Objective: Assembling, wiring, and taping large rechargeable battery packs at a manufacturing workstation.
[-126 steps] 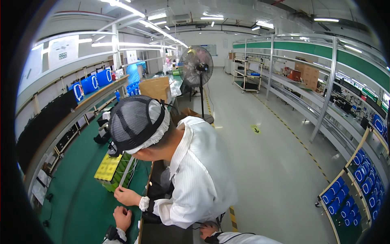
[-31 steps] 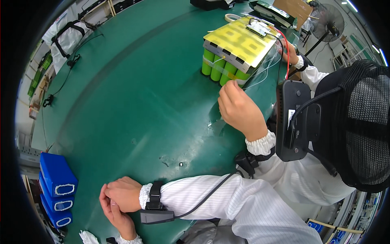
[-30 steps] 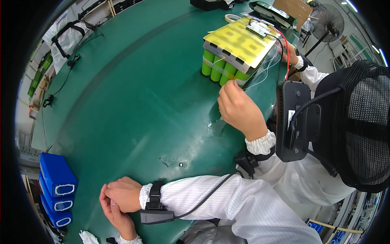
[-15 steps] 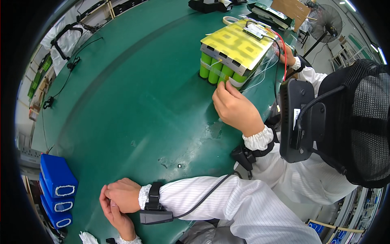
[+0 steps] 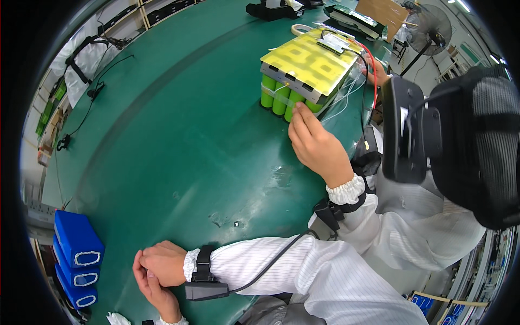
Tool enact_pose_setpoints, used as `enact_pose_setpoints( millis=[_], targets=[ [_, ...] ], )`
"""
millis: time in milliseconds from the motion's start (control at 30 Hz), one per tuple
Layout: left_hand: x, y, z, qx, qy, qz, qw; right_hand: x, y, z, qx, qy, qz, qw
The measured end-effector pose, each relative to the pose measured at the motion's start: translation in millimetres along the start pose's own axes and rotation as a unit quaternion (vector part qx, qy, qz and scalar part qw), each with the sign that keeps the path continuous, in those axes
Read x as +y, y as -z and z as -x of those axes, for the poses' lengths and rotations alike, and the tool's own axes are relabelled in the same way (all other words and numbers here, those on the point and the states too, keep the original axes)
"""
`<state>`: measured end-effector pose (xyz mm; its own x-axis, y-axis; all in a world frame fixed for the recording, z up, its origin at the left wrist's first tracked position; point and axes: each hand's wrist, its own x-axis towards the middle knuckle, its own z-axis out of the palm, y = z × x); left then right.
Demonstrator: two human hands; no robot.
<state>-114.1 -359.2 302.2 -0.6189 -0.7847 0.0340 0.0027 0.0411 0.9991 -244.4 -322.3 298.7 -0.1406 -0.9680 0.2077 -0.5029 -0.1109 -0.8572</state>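
Note:
Near the lower left of the table my hands rest together. My right hand [image 5: 164, 264] lies over and against my left hand [image 5: 162, 297], its fingers curled and largely hidden. The fingers of my left hand curve around those of the right; whether anything small lies between them is hidden. A strap with a black box [image 5: 207, 291] sits on my right wrist. Beyond, a co-worker's near hand [image 5: 319, 145] pinches at clear tape on the corner of a pack of green cylindrical cells [image 5: 280, 98] with a yellow top [image 5: 309, 57]. The co-worker's other hand is partly hidden behind the pack.
Several blue wrapped packs [image 5: 77, 233] are stacked at the left edge of the green table [image 5: 162, 162]. Red and black wires [image 5: 374, 76] hang from the cell pack. A tape roll [image 5: 301, 28] lies behind it. The co-worker's head, with a black device [image 5: 403, 130], is at right.
The co-worker's head has moved, and their near hand has shifted slightly at the pack corner. The view has shifted a little. My hands stay together.

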Motion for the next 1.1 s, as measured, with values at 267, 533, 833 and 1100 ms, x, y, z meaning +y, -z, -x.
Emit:
enact_pose_setpoints(
  millis=[267,533,833,1100],
  targets=[
    [-1.1,-0.8,0.5,0.009,0.006,0.009,1.0,2.3,-7.7,-2.1,0.012,0.002,0.005,1.0],
    [-2.3,1.3,0.6,-0.002,0.009,0.017,1.0,2.0,-5.9,-0.2,0.01,-0.013,0.007,1.0],
    [-3.1,2.0,-0.5,-0.013,-0.003,0.022,1.0,0.2,-5.5,0.7,0.05,-0.002,-0.006,0.999],
    [-5.4,3.8,-1.0,-0.008,0.004,0.02,1.0,-2.2,-2.7,2.5,0.049,-0.005,0.005,0.999]
  ],
)
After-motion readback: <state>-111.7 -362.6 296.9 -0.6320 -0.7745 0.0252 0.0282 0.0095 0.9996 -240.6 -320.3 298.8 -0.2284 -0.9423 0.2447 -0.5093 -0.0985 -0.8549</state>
